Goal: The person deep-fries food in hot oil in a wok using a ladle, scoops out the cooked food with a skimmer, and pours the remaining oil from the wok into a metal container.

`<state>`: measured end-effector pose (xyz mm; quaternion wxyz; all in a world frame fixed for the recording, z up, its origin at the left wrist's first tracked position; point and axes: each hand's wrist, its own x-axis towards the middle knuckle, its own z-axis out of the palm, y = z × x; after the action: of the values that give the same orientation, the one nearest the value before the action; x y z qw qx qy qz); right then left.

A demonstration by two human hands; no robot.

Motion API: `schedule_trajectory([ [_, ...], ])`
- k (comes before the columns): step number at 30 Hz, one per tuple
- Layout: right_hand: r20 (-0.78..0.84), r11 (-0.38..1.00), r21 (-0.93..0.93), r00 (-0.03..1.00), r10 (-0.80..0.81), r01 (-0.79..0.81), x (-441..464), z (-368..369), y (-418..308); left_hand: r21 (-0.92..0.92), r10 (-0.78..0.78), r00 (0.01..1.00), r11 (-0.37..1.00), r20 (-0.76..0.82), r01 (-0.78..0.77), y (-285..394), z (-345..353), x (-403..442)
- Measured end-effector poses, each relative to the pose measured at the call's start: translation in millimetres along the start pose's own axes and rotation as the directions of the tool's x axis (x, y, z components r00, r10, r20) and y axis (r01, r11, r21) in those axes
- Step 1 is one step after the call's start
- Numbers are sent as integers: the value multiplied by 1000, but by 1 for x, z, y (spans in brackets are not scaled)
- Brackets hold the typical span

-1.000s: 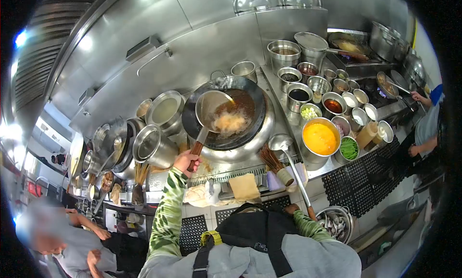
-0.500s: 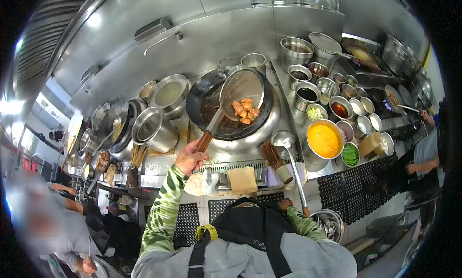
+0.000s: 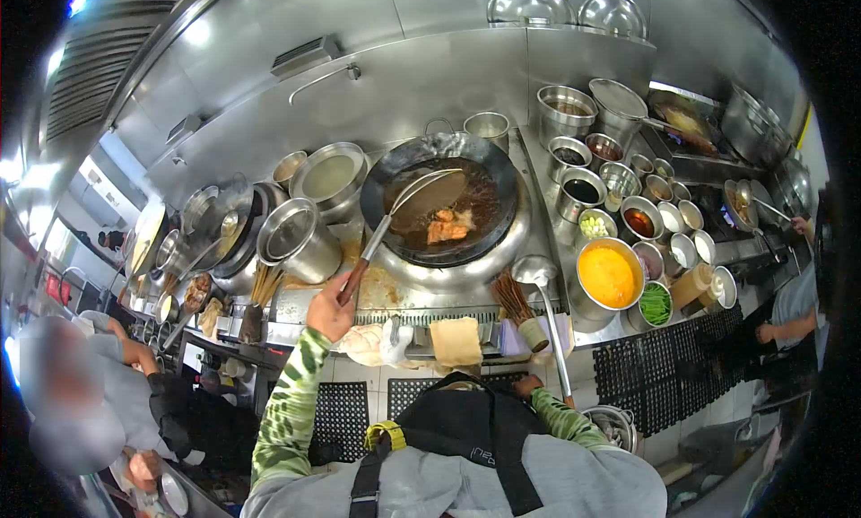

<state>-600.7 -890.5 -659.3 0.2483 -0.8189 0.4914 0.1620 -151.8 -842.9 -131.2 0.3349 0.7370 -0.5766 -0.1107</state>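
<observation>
My left hand is wrapped round the wooden handle of a mesh strainer. The strainer is tipped on edge over the wok, which holds dark oil. Pieces of orange-brown meat lie in the oil beside the strainer's lower rim, with pale bubbles around them. My right hand is low by the black apron, close to the handle of a ladle; its fingers are too dark to make out. A bamboo brush lies left of the ladle, near folded cloths.
On the right stand a pot of yellow liquid, chopped greens and several sauce containers. A steel pot and a second wok are on the left. Co-workers are at both sides. A faucet juts from the back wall.
The strainer has tilted from flat to nearly on edge and come lower. The meat has gone from its mesh into the oil. My left hand has moved slightly left; my view has shifted a little.
</observation>
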Motion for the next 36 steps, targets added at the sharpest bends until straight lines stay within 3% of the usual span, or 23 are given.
schedule_trajectory([
  [1, 23, 1000, -16, 999, -22, 22, -3, -7, -3, 37, 108, 991, 994, -80, -105, -8, 12, 2],
  [4, 86, 996, -62, 994, -61, 66, -15, -29, -11, 220, 257, 952, 951, -169, -218, -19, 40, 2],
  [8, 188, 991, -104, 980, -66, 87, -31, -62, -21, 343, 83, 994, 938, -71, -54, -7, 67, -9],
  [10, 205, 988, -120, 976, -76, 102, -39, -73, -28, 358, 132, 990, 927, -41, -109, -1, 78, -19],
  [13, 58, 898, -204, 920, -387, 390, 3, 5, 14, 352, 124, 989, 932, -82, -88, 0, 91, -28],
  [19, 124, 978, 29, 971, -207, 205, -37, -33, -7, 282, -111, 980, 947, -163, 154, -21, 94, -52],
  [22, 98, 977, 194, 989, -111, 90, -51, -44, -20, 291, -17, 960, 951, -281, 102, -34, 83, -78],
  [23, 79, 965, 255, 994, -76, 54, -56, -48, -26, 335, 75, 920, 940, -384, 63, -18, 73, -86],
  [26, -28, 903, 429, 999, 28, -13, -70, -69, -48, 232, 20, 894, 968, -447, 94, 0, 56, -113],
  [28, -180, 859, 512, 979, 91, 15, -71, -92, -64, -36, -153, 920, 988, -362, 150, -1, 55, -132],
  [29, -278, 835, 547, 953, 118, 56, -67, -108, -74, -104, -158, 934, 986, -319, 131, -2, 51, -140],
  [32, -573, 796, 564, 798, 186, 220, -66, -177, -119, -49, -47, 956, 998, -288, 34, -20, 50, -162],
  [36, -791, 776, 484, 581, 190, 405, -71, -242, -183, -75, -40, 954, 997, -296, 18, -34, 18, -198],
])
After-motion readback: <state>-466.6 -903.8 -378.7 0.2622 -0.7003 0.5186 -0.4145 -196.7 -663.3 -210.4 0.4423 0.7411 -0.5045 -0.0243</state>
